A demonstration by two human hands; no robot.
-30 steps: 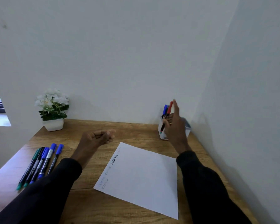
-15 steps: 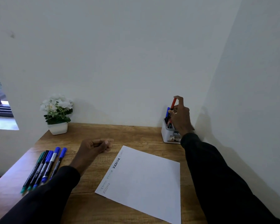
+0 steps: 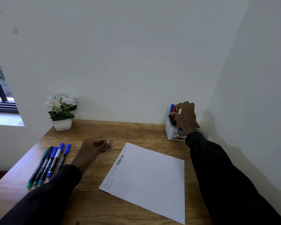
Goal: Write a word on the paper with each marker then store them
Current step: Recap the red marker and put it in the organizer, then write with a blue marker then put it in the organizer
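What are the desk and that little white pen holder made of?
Desk: wood or wood-look laminate, matte, showing grain and plank seams. Pen holder: probably smooth white plastic, judging by its rounded corners and even surface.

Five markers point(image 3: 55, 160) lying left of left hand point(image 3: 92, 150) fingers. One paper point(image 3: 152, 176) lying between both hands' fingers. One holder point(image 3: 170, 132) standing under right hand point(image 3: 185, 117) fingers, showing one blue marker point(image 3: 172, 108), one red marker point(image 3: 174, 109); further ones unclear. One flower pot point(image 3: 62, 125) standing beyond left fingers.
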